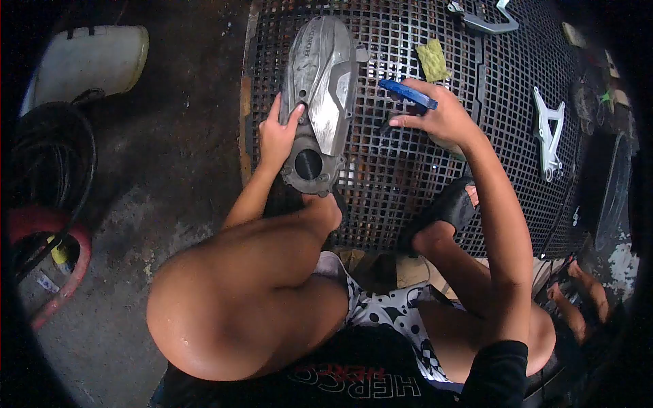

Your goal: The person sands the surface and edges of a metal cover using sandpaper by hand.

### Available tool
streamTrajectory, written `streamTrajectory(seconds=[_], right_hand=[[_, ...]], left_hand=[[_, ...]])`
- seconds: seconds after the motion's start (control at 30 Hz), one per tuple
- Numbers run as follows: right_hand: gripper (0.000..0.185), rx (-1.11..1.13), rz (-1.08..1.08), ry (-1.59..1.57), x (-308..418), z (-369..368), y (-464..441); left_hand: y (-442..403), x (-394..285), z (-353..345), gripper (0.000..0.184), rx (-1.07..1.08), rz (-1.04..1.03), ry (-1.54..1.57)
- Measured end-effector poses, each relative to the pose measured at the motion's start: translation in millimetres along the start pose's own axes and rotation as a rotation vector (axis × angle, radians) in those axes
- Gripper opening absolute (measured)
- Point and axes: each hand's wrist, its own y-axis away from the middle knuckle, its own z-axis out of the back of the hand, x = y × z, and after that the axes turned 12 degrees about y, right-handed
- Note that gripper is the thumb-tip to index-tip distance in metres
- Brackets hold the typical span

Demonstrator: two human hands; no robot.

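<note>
A grey metal Honda engine cover (316,102), long with a round opening at its near end, is tilted up over the black grate. My left hand (277,139) grips its left edge, with the thumb on its face. To the right of the cover, apart from it, my right hand (442,115) is closed around a flat, long blue object (408,94). Its exact kind I cannot make out, and my fingers and palm hide part of it. A yellow sponge (433,60) lies on the grate just beyond my right hand.
The black grate (381,197) spans the work area. Silver metal brackets lie on it, one at the top (486,26) and one at the right (549,132). Black hoses (85,183) and a white container (92,61) are at left. Another person's feet (575,306) show at lower right.
</note>
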Motion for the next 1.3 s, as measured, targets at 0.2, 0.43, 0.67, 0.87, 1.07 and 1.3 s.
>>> streamTrajectory(seconds=[0.2,0.43,0.67,0.87,1.07,1.3], right_hand=[[0.055,0.364,-0.247,0.036,5.4,11.5,-0.6],[0.057,0.102,-0.060,0.047,-6.4,5.7,14.7],[0.048,0.436,-0.178,0.065,-7.8,14.3,21.3],[0.044,0.341,0.069,0.114,-9.6,5.4,40.5],[0.038,0.341,0.122,0.129,-0.2,0.1,59.1],[0.035,0.328,0.139,0.054,14.7,-1.7,65.2]], left_hand=[[0.8,-1.5,-2.3,0.067,-0.023,-0.050,-0.017],[-2.2,12.8,-4.7,0.066,-0.026,-0.060,0.047],[0.4,-4.4,-1.0,0.065,-0.014,-0.032,0.003],[1.1,-5.4,-2.0,0.065,-0.024,-0.075,0.000],[0.5,-0.8,-1.6,0.065,-0.009,-0.068,0.026],[1.0,-2.5,-1.7,0.066,-0.013,-0.039,0.023]])
